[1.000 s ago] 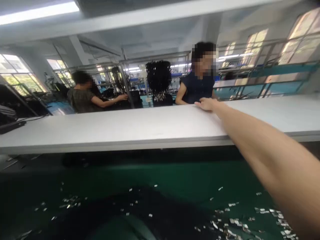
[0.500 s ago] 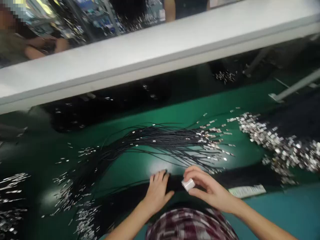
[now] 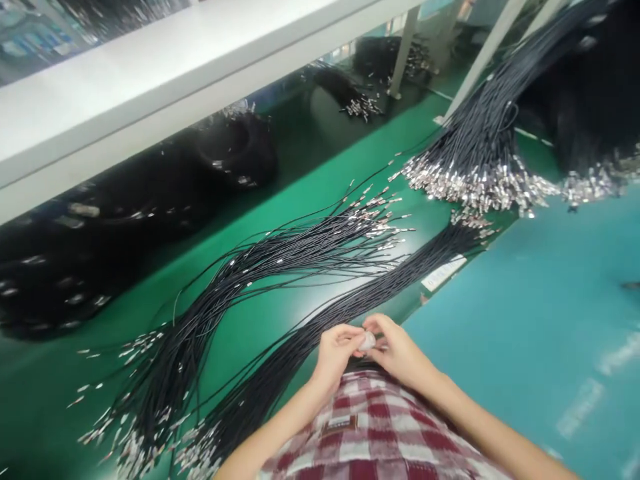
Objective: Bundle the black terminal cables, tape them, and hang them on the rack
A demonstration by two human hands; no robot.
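- Garment (image 3: 400,433), red-and-white check, with a small dark-framed patch (image 3: 341,424) on it; nearest item, directly below the hands
- Left hand (image 3: 334,352), thumb and forefinger drawn together at the tips, pinching the left side of a small whitish piece; other fingers curled
- Right hand (image 3: 400,350), fingers bent, thumb and forefinger a little parted around the right side of the same piece
- Small whitish piece (image 3: 367,341), between the fingertips of both hands, just above the garment; partly covered, exact form too small to tell
- Near cable bundle (image 3: 300,347), black, many thin strands with metallic ends, running from lower left to upper right just beyond the hands
- White strip (image 3: 444,273), faint markings unreadable, beside the near bundle at the table edge
- Green tabletop (image 3: 280,313), under both bundles; blue-green floor (image 3: 520,333) to its right
- Second cable bundle (image 3: 235,280), black, looser, strands fanned at both ends, lying beyond the first
- Thick cable bundle (image 3: 480,140), upper right, dense bright ends spread toward the table edge
- White shelf (image 3: 165,73), slanting across the upper left
- Dark coils (image 3: 125,227), beneath the shelf, detail blurred
- Smaller cable bundle (image 3: 343,92), far back, bright ends toward the viewer
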